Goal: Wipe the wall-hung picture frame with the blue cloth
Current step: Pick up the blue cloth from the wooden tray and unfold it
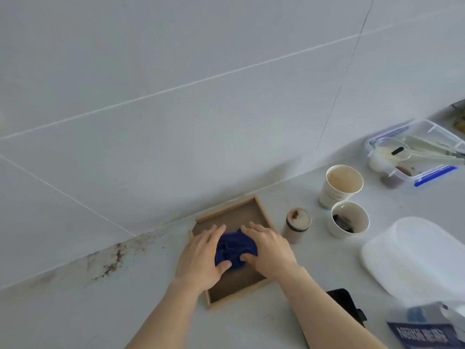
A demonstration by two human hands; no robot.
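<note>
The tiled wall [176, 84] fills most of what I see, pale grey with thin white seams, and below it runs the pale counter [75, 311], stained with brown specks along its back edge at the left. One white plastic lid [412, 255] lies near the counter's right edge. One wooden picture frame [235, 212] lies flat on the counter, its far corner right up against the wall. One clear box [425, 147] with blue clips sits at the far right by the back edge, with pale utensils in it. One blue packet [427, 333] shows at the front right corner, and one black object [344, 303] lies just beside my right forearm. Two paper cups: the taller cup [337, 187] stands behind the shorter cup [349, 220], close together. One small jar [297, 224] stands just right of the frame. One blue cloth [235, 249], bunched up, rests inside the frame. My left hand [201, 258] and right hand [270, 250] press on it from either side, fingers spread flat, thumbs tucked against the cloth.
</note>
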